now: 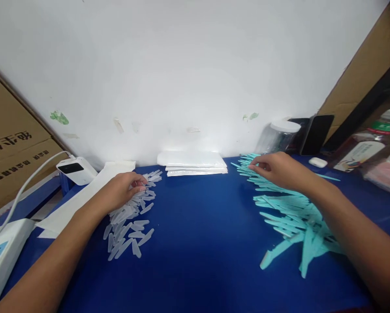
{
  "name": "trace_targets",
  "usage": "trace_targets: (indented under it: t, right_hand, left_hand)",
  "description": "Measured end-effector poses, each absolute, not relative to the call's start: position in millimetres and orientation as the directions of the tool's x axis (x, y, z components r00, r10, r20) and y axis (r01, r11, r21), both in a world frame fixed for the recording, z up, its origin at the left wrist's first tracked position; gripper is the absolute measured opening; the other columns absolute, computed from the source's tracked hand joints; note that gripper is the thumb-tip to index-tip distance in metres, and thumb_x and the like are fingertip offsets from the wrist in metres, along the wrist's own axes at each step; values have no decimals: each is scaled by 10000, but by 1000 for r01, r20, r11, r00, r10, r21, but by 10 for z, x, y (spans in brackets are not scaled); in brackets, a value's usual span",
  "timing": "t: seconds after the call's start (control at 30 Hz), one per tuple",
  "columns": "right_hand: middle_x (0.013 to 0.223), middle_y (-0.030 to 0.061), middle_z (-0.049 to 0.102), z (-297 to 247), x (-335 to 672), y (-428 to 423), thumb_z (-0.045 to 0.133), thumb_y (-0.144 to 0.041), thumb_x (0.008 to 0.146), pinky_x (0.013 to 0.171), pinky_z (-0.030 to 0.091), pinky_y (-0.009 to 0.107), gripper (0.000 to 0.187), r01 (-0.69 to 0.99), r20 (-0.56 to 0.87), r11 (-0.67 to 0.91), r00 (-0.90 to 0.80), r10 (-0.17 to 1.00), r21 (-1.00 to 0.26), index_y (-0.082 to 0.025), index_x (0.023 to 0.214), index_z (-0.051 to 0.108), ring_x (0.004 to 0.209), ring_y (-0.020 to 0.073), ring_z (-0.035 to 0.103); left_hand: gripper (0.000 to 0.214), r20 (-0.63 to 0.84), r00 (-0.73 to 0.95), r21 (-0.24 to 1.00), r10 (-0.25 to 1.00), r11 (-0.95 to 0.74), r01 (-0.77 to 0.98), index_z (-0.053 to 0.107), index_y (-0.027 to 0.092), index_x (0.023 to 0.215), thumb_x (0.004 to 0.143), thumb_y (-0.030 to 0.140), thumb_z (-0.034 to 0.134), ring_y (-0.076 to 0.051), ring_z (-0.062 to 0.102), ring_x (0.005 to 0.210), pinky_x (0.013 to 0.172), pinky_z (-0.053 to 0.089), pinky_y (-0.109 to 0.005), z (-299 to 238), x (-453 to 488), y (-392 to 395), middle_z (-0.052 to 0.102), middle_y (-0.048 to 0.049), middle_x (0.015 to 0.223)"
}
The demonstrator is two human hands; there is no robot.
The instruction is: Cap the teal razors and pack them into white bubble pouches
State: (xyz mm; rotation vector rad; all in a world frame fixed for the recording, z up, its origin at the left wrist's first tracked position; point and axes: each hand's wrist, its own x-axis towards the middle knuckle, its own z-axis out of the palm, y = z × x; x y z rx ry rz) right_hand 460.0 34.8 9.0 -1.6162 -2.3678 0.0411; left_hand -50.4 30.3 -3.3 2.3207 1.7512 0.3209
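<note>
On the left lies a loose pile of small translucent plastic blade covers [128, 228]. My left hand [125, 189] is over its far part, fingers curled and thumb drawn in; whether a cover is pinched there is hidden. Across the table, a long heap of slim turquoise eyebrow razors [286, 217] spreads from the wall toward me. At the heap's far end is my right hand [275, 167], its thumb and fingertips closed together against the razors. I cannot make out whether it grips one. My right forearm hides part of the heap.
White flat packs [195, 163] are stacked against the wall. At left are white paper sheets [84, 195], a white device [77, 169] with a cable, a power strip [10, 254] and a cardboard box [15, 148]. A lidded jar [279, 134], phone [318, 134] and bottle [361, 150] stand right.
</note>
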Motion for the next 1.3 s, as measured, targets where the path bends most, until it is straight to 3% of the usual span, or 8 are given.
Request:
trace_targets:
  t: [0.2, 0.4, 0.5, 0.63, 0.77, 0.9, 1.17, 1.3]
  right_hand:
    - [788, 83, 789, 52, 4577, 351, 524, -470, 1045, 616, 419, 337, 391, 904, 185, 392, -361, 914, -171, -213, 991, 813, 680, 242, 683]
    - [798, 91, 792, 47, 4751, 425, 544, -509, 1029, 608, 446, 350, 413, 933, 216, 325, -289, 932, -156, -211, 1009, 829, 686, 258, 702]
    - [839, 100, 802, 29, 4832, 457, 625, -474, 992, 628, 473, 352, 339, 928, 124, 321, -301, 945, -188, -213, 955, 838, 713, 259, 710]
    - [897, 118, 812, -4, 4923, 463, 749, -372, 924, 644, 484, 345, 199, 920, -28, 303, -320, 947, -248, -200, 880, 839, 734, 247, 710]
    - [887, 123, 808, -6, 4956, 446, 775, -285, 894, 640, 487, 340, 120, 931, -89, 260, -290, 953, -254, -189, 861, 839, 729, 243, 702]
    - [902, 126, 806, -7, 4932, 437, 760, -262, 901, 655, 498, 332, 116, 936, -115, 233, -270, 956, -264, -177, 870, 833, 754, 243, 706]
    - [837, 106, 766, -19, 4883, 456, 756, -253, 920, 646, 449, 339, 141, 915, -34, 274, -296, 954, -296, -185, 798, 736, 721, 240, 662]
    - [994, 117, 775, 35, 4649, 366, 622, -388, 1046, 742, 459, 347, 192, 887, 98, 340, -326, 940, -313, -218, 969, 665, 858, 261, 686]
  left_hand:
    - [366, -39, 195, 290, 980, -175, 941, 750, 235, 953, 835, 552, 610, -292, 714, 780, 685, 506, -366, -65, -520, 315, 774, -76, 862]
    - [314, 3, 226, 265, 974, -219, 939, 715, 225, 926, 898, 499, 563, -300, 706, 848, 723, 499, -374, -53, -418, 259, 777, -105, 950]
    - [288, 61, 261, 255, 963, -268, 929, 721, 239, 927, 932, 477, 560, -305, 711, 907, 767, 505, -385, -6, -382, 219, 784, -100, 1004]
    - [302, 194, 223, 246, 955, -267, 932, 744, 239, 970, 965, 499, 589, -283, 718, 775, 701, 506, -388, 65, -323, 169, 786, -83, 926]
    - [364, 308, 137, 516, 941, -286, 807, 751, 209, 1106, 969, 532, 658, -268, 774, 782, 701, 592, -383, 92, -114, 79, 783, -89, 994]
    - [429, 198, 133, 832, 971, -239, 501, 777, 180, 1118, 895, 546, 801, -302, 813, 941, 820, 670, -417, 77, 193, -64, 823, -103, 978]
    - [348, 186, 126, 908, 974, -220, 357, 849, 215, 981, 802, 508, 910, -227, 790, 784, 747, 669, -351, 34, 506, -229, 834, -59, 848]
    - [297, 235, 118, 906, 965, -262, 331, 839, 213, 901, 783, 470, 932, -206, 778, 757, 711, 649, -313, 9, 564, -266, 827, -49, 834]
